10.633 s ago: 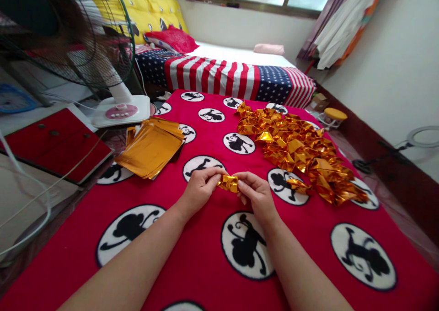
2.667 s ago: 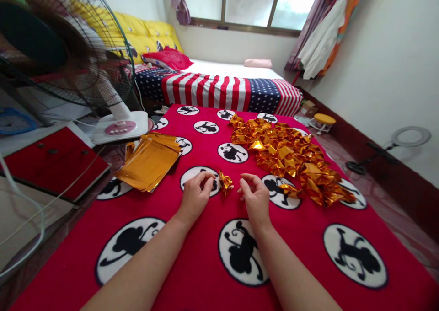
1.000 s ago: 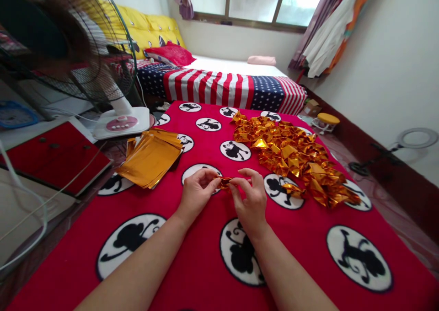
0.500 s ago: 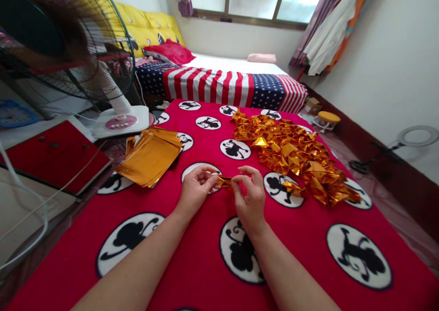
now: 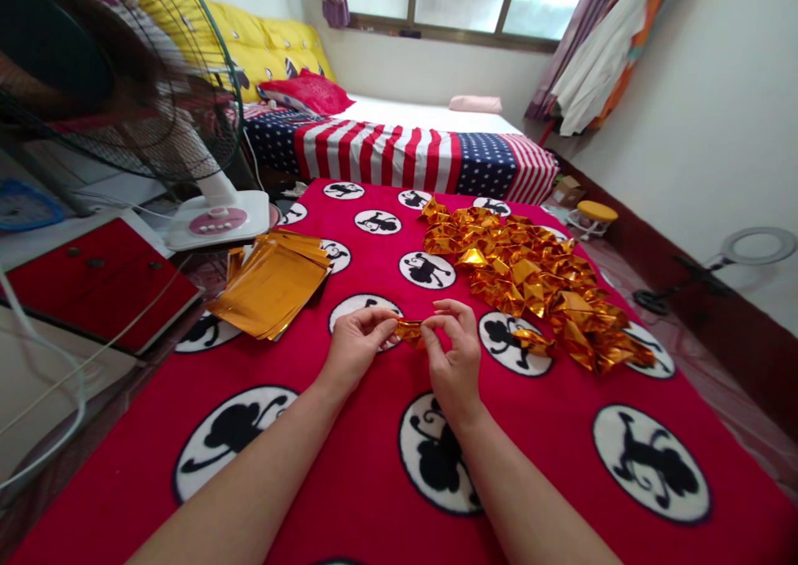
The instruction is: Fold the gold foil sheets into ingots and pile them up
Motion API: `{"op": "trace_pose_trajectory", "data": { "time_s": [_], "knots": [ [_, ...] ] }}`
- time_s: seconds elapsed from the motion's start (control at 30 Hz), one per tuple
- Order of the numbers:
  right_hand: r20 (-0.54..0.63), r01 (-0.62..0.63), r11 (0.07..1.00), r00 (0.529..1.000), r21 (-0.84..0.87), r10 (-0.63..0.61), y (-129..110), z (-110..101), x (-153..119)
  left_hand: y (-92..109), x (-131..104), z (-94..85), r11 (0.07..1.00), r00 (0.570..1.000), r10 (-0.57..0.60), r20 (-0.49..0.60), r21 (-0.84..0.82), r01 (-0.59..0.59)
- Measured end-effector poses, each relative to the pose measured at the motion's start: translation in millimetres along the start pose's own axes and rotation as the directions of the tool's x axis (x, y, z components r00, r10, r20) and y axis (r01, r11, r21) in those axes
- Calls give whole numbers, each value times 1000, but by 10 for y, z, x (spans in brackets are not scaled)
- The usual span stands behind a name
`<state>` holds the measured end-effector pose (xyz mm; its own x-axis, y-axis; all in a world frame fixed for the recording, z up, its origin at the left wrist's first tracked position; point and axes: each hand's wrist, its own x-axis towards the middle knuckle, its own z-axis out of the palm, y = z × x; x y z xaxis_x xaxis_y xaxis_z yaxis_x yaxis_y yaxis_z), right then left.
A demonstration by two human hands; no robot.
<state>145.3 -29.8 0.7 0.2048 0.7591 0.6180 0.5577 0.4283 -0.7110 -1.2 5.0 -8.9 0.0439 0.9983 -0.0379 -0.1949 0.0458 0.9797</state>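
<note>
Between my two hands is a small folded piece of gold foil paper (image 5: 410, 332), held just above the red cloth. My left hand (image 5: 360, 341) pinches its left end between thumb and fingers. At its right end, my right hand (image 5: 454, 347) pinches it the same way, fingers curled. A stack of flat gold foil sheets (image 5: 271, 287) lies to the left of my hands. Over on the right is a long heap of folded gold foil pieces (image 5: 529, 270). One separate folded piece (image 5: 534, 342) rests near my right hand.
The red cloth (image 5: 330, 474) with black-and-white round prints covers the surface before me. A fan (image 5: 215, 216) stands at the left beside a red-fronted cabinet (image 5: 93, 274). Behind is a bed (image 5: 399, 154). A yellow-topped stool (image 5: 597, 211) and a ring-light stand (image 5: 757, 247) are at right.
The foil piece between my fingers has tilted, and more of its front face shows below the top edge. Both hands keep their pinch in nearly the same place.
</note>
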Motion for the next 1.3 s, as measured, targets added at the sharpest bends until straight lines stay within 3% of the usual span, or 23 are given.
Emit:
{"op": "trace_pose_trajectory", "data": {
  "time_s": [0.13, 0.33, 0.57, 0.77, 1.0, 1.17, 1.23, 1.3],
  "knots": [
    [-10, -19, 999, 1000, 38, 20, -3, 4, 2, 4, 4, -3, 1000, 1000, -10, 2, -10, 10],
    [-38, -94, 994, 995, 48, 96, -16, -58, 10, 60, 44, -49, 983, 992, -58, -110, -177, 38],
    [-53, -41, 995, 998, 95, 46, -46, -65, 9, 39, 75, -101, 973, 994, -31, -106, -230, 6],
    [117, -246, 931, 968, 270, 221, 28, 7, -55, 27, 101, -139, 963, 995, -44, -89, -268, 19],
    [124, -347, 839, 937, 418, 326, 22, 26, -54, 34, 91, -147, 924, 995, -92, -37, -375, 72],
    [70, -342, 837, 935, 428, 347, 6, 12, -41, 42, 80, -113, 947, 996, -86, 7, -309, 84],
    [30, -319, 867, 942, 383, 333, 13, 1, -43, 40, 82, -107, 970, 999, -40, -32, -240, 31],
    [-19, -279, 906, 954, 320, 300, 25, -12, -46, 44, 77, -110, 993, 992, 78, -104, -83, -87]
  ]
}}
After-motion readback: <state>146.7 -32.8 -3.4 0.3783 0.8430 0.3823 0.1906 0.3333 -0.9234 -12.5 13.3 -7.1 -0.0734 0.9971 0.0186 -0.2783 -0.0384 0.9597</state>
